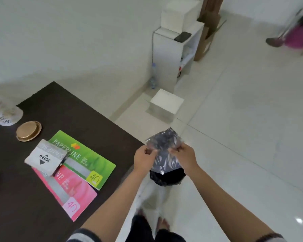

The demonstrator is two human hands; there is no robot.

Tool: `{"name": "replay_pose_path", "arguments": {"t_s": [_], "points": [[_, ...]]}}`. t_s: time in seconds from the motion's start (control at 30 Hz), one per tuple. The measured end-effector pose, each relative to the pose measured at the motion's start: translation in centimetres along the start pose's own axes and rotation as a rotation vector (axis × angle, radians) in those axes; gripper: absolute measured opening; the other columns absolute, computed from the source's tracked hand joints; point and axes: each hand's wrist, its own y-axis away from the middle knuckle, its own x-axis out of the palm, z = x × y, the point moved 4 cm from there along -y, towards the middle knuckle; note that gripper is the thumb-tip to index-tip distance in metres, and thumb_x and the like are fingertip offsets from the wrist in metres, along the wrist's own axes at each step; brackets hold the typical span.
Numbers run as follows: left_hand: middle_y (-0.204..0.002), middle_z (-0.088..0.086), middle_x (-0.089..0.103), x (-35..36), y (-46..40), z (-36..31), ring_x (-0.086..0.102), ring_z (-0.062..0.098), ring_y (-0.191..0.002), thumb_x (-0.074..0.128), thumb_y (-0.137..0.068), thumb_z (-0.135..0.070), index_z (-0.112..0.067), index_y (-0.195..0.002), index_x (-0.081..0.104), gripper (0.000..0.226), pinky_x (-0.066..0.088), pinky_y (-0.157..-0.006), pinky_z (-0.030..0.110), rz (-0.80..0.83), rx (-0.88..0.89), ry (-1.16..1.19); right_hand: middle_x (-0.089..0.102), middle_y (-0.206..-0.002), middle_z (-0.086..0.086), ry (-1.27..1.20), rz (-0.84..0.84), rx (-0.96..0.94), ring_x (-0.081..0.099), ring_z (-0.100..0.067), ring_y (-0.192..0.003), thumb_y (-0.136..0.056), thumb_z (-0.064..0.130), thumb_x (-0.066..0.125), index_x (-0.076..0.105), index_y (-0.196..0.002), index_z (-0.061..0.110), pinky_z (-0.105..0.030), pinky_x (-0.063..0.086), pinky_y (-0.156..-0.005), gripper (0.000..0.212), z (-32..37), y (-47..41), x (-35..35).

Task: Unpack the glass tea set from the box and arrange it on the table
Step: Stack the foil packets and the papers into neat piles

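No glass piece stands on the bench (94, 109) yet: left hand (144, 158) and right hand (184, 157) each pinch a plastic wrapper (164, 147) beside it, above a dark bin (167, 177), contents unclear.

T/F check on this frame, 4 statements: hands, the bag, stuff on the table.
1. Both hands hold the clear plastic bag. True: left hand and right hand pinch it.
2. The bag lies on the table. False: it is held beyond the dark table edge, over the floor.
3. A green paper pack lies on the table. True.
4. The gold lid sits on the pink pack. False: it rests on bare tabletop, apart from the pink pack.
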Motion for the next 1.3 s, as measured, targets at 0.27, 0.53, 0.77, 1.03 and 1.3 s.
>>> {"name": "replay_pose_path", "arguments": {"t_s": [0.27,0.53,0.77,1.03,1.3], "points": [[-0.085,-0.001,0.060,11.0,-9.0,7.8,0.056,0.019,-0.080,0.064,-0.089,-0.032,-0.015,-0.094,0.061,0.017,0.040,-0.069,0.028,0.079,-0.059,-0.175,0.064,-0.075,-0.004,-0.188,-0.146,0.224,0.059,-0.021,-0.073,-0.071,0.001,0.075,0.066,-0.073,0.017,-0.033,0.051,-0.071,0.018,-12.2,-9.9,-0.2],[-0.095,0.002,0.061,17.2,-15.8,18.9,0.056,0.022,-0.090,0.061,-0.091,-0.030,-0.011,-0.107,0.061,0.025,0.039,-0.075,0.028,0.129,-0.168,-0.297,0.063,-0.079,0.002,-0.212,-0.140,0.330,0.059,-0.016,-0.077,-0.081,0.000,0.069,0.062,-0.089,0.014,-0.018,0.047,-0.063,0.018,-24.4,-18.1,3.6],[-0.150,0.009,0.037,20.1,-18.8,25.4,0.038,0.027,-0.136,0.059,-0.090,-0.044,-0.011,-0.150,0.024,0.077,0.035,-0.111,0.040,0.355,-0.361,-0.244,0.056,-0.130,-0.012,-0.075,-0.127,0.442,0.053,-0.027,-0.121,-0.081,0.009,0.074,0.053,-0.129,0.003,-0.030,0.041,-0.098,0.053,-30.4,-21.7,5.0],[-0.153,0.009,0.031,18.1,-15.0,21.2,0.033,0.028,-0.139,0.048,-0.094,-0.048,-0.008,-0.150,0.022,0.073,0.032,-0.112,0.039,0.330,-0.385,-0.191,0.049,-0.141,-0.009,-0.013,-0.152,0.457,0.047,-0.025,-0.130,-0.086,0.021,0.070,0.045,-0.139,0.008,-0.034,0.037,-0.109,0.060,-27.3,-17.6,3.5],[-0.145,0.010,0.043,12.0,-6.6,11.2,0.044,0.030,-0.130,0.046,-0.093,-0.050,-0.008,-0.142,0.036,0.065,0.039,-0.107,0.046,0.268,-0.342,-0.092,0.049,-0.141,-0.007,0.008,-0.144,0.358,0.047,-0.022,-0.130,-0.090,0.025,0.063,0.046,-0.138,0.010,-0.037,0.037,-0.110,0.053,-17.6,-8.2,0.6]]}}
